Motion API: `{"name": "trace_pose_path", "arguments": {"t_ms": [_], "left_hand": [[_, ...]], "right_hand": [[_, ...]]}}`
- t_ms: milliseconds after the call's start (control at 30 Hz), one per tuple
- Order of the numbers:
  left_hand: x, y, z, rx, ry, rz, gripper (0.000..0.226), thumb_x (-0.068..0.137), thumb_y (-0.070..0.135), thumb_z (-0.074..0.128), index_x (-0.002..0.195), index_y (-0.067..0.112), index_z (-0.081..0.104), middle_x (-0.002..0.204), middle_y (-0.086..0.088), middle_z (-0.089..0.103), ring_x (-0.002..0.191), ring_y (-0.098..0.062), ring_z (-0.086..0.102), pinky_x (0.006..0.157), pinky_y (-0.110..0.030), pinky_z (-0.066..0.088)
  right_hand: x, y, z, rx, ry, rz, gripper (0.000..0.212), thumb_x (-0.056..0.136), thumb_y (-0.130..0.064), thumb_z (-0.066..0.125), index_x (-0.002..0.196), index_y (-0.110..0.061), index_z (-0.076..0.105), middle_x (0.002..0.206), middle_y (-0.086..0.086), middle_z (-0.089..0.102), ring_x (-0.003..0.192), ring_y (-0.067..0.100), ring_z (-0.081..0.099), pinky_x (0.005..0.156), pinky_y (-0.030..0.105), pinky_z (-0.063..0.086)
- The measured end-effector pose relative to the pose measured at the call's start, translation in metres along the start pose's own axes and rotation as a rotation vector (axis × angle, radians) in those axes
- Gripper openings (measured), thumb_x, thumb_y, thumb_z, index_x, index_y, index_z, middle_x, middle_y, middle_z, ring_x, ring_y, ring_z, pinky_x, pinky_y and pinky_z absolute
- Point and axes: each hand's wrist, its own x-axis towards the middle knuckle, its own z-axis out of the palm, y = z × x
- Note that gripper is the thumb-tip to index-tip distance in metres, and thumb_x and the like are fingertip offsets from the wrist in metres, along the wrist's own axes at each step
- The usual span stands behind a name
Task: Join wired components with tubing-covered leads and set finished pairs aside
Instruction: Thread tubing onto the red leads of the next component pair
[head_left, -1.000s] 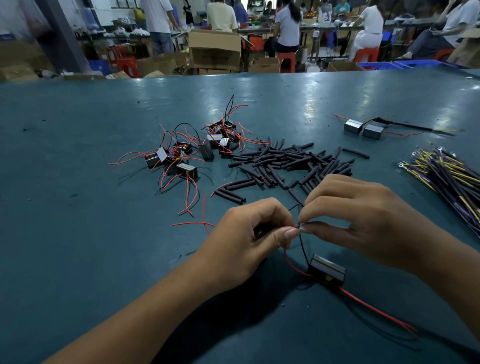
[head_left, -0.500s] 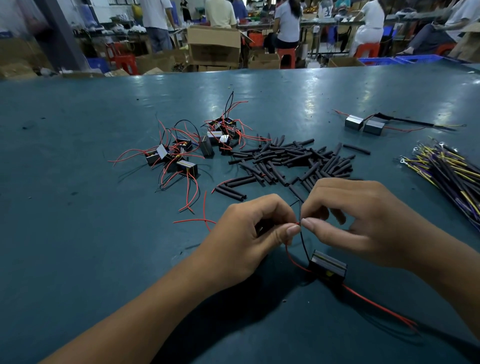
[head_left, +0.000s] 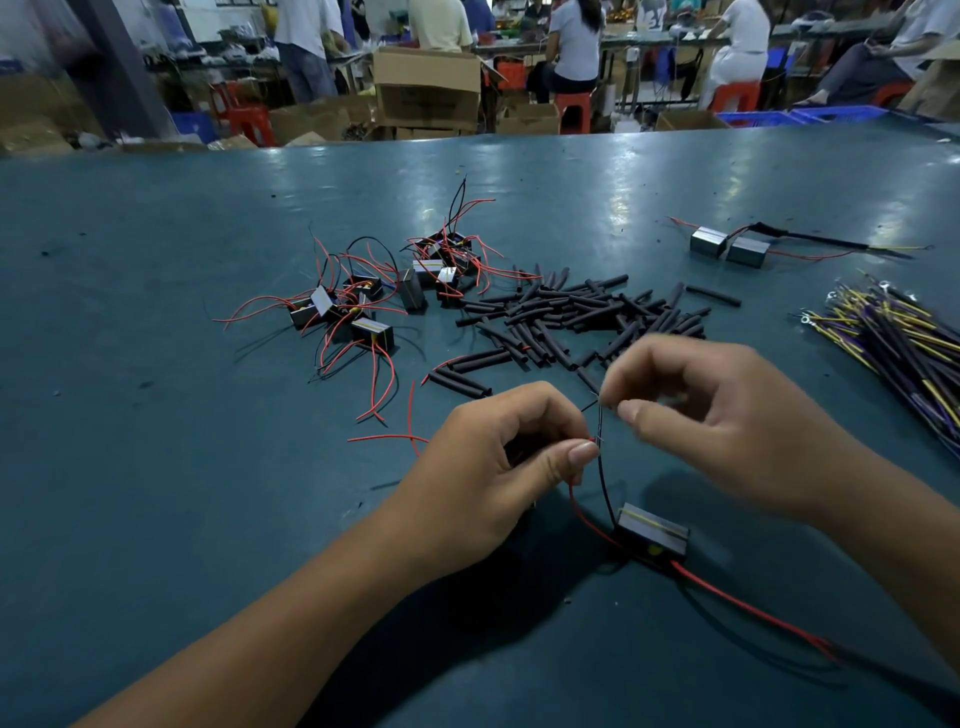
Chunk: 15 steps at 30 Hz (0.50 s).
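A small black box component (head_left: 652, 535) lies on the teal table (head_left: 156, 467) just below my hands, a red lead trailing off to the lower right. My left hand (head_left: 493, 467) pinches the tip of its red lead together with a black lead between thumb and forefinger. My right hand (head_left: 711, 415), slightly blurred, pinches the upper end of the thin black lead (head_left: 602, 467). Whether my left palm hides a second part is unclear. A pile of black tubing pieces (head_left: 571, 317) lies beyond my hands. Loose wired components (head_left: 363, 306) sit to the left.
A finished pair of grey boxes (head_left: 730, 248) with a black sleeved lead rests at the far right. A bundle of yellow and purple wires (head_left: 904, 348) lies at the right edge. Cardboard boxes, stools and people fill the background beyond the table's far edge.
My right hand has lifted up and slightly right, drawing the black lead's end away from my left thumb. The left hand and the box have stayed put.
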Motion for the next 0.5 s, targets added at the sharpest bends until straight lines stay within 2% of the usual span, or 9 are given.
{"name": "trace_pose_path", "arguments": {"t_ms": [67, 167, 367, 433, 500], "left_hand": [[0.0003, -0.0003, -0.0004, -0.01, -0.01, -0.011, 0.006, 0.096, 0.014, 0.065, 0.09, 0.012, 0.063, 0.076, 0.004, 0.064, 0.069, 0.001, 0.058, 0.067, -0.015, 0.044], [0.0001, -0.0004, -0.0007, -0.029, -0.021, -0.017, 0.005, 0.096, 0.015, 0.064, 0.091, 0.014, 0.063, 0.076, 0.01, 0.063, 0.069, 0.001, 0.057, 0.066, -0.013, 0.043], [0.0001, -0.0004, -0.0001, -0.017, -0.015, -0.007, 0.004, 0.096, 0.016, 0.064, 0.093, 0.015, 0.063, 0.075, 0.008, 0.064, 0.067, 0.0, 0.058, 0.065, -0.013, 0.043], [0.0001, -0.0001, 0.0006, -0.009, -0.001, 0.001, 0.006, 0.096, 0.017, 0.064, 0.093, 0.012, 0.064, 0.075, 0.005, 0.065, 0.067, 0.0, 0.058, 0.065, -0.012, 0.042], [0.0004, -0.0003, 0.0014, 0.008, 0.024, 0.013, 0.01, 0.096, 0.02, 0.064, 0.093, 0.01, 0.064, 0.075, 0.005, 0.065, 0.067, -0.002, 0.058, 0.065, -0.013, 0.043]], "right_hand": [[-0.0009, 0.0024, -0.0058, -0.306, 0.005, -0.285, 0.012, 0.084, -0.013, 0.068, 0.094, -0.021, 0.067, 0.089, -0.012, 0.061, 0.08, 0.007, 0.059, 0.07, 0.014, 0.043], [-0.0014, 0.0026, -0.0055, -0.437, -0.02, -0.401, 0.011, 0.086, -0.02, 0.073, 0.096, -0.016, 0.072, 0.094, -0.005, 0.062, 0.087, 0.006, 0.056, 0.078, 0.01, 0.038], [0.0002, 0.0026, -0.0029, -0.481, -0.006, -0.424, 0.008, 0.09, -0.02, 0.069, 0.09, -0.012, 0.073, 0.085, -0.003, 0.062, 0.078, 0.01, 0.055, 0.076, 0.009, 0.036], [-0.0016, 0.0, -0.0004, -0.437, -0.016, -0.353, 0.007, 0.09, -0.021, 0.068, 0.089, -0.014, 0.07, 0.081, -0.008, 0.06, 0.074, 0.003, 0.052, 0.072, 0.008, 0.035], [-0.0035, -0.003, 0.0033, -0.289, -0.011, -0.218, 0.006, 0.09, -0.023, 0.068, 0.085, -0.02, 0.068, 0.075, -0.013, 0.06, 0.068, 0.001, 0.054, 0.065, 0.006, 0.036]]}}
